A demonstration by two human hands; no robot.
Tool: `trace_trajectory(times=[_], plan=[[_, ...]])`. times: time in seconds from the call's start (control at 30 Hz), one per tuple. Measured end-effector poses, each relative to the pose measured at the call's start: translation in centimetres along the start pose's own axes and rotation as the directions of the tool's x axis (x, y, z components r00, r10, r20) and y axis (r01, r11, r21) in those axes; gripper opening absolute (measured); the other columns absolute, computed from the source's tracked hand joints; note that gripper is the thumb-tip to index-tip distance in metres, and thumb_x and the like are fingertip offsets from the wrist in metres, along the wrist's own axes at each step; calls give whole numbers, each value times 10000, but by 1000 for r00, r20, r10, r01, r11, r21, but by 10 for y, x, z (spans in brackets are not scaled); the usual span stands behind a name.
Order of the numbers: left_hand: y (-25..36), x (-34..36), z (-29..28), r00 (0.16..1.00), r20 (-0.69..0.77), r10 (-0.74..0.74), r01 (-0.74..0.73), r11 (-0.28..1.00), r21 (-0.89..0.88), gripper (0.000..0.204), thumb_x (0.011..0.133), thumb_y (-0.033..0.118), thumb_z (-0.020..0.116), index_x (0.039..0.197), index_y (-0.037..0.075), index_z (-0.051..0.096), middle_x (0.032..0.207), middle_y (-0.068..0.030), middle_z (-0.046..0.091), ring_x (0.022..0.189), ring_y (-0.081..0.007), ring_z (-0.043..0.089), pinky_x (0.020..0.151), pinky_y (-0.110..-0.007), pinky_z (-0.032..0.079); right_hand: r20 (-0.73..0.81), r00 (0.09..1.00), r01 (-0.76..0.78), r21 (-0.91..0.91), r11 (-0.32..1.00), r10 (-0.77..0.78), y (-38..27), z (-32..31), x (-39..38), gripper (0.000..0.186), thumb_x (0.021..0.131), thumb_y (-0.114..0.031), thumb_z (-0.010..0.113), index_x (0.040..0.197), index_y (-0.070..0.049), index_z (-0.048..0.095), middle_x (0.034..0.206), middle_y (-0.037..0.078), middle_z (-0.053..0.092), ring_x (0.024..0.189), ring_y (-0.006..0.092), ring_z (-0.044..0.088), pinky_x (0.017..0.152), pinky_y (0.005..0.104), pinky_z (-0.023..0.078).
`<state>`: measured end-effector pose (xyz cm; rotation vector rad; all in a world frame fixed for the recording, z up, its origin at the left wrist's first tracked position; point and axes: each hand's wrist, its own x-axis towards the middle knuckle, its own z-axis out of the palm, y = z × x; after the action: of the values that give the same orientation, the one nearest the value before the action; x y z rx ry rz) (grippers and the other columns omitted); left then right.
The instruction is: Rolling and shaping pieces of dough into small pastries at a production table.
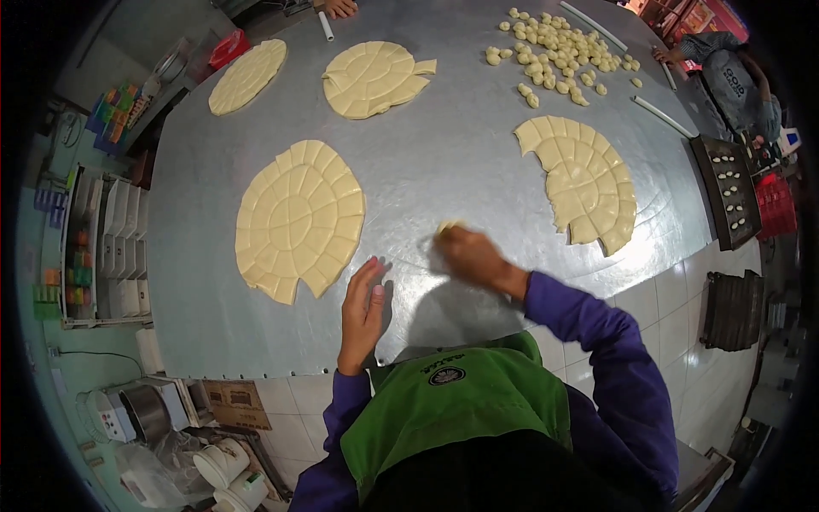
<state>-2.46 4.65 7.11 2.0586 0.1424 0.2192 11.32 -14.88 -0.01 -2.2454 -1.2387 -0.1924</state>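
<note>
A small piece of pale dough (pixel 447 226) peeks out from under my right hand (pixel 474 257), whose fingers curl round it on the steel tabletop. My left hand (pixel 362 314) stands on edge near the front of the table, fingers stretched out and holding nothing. Beside it on the left lies a large flat dough round (pixel 300 218), scored into pieces, with a notch gone from its lower edge. To the right of my right hand is another scored dough sheet (pixel 589 179), with a ragged bite missing from its left side.
Two more scored dough rounds, one at far left (pixel 249 77) and one at far middle (pixel 374 78), lie on the metal table (pixel 196 256). Dough balls (pixel 559 51) cluster at far right, near white rolling pins (pixel 664 117). A dark tray (pixel 727 192) holds small pieces; a co-worker (pixel 734 81) stands there.
</note>
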Motion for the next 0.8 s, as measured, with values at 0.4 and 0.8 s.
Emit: trace_trajectory(times=[0.4, 0.8], plan=[[16, 32, 20, 972, 206, 109, -130, 988, 89, 452, 804, 104, 635, 1225, 22, 497, 900, -149, 601, 749, -261, 607, 643, -312, 477, 446, 849, -515, 820, 251, 284, -65, -73, 23, 416, 814, 4, 594, 1212, -56, 488, 1071, 80, 520, 955, 182, 533, 802, 311, 456], [30, 23, 19, 663, 723, -194, 547, 785, -291, 350, 950, 93, 388, 1291, 18, 369, 1021, -67, 561, 928, -144, 527, 778, -281, 445, 250, 968, 15, 45, 999, -26, -96, -80, -7, 521, 754, -79, 570, 1205, 124, 407, 1058, 194, 436, 913, 277, 466, 783, 326, 428]])
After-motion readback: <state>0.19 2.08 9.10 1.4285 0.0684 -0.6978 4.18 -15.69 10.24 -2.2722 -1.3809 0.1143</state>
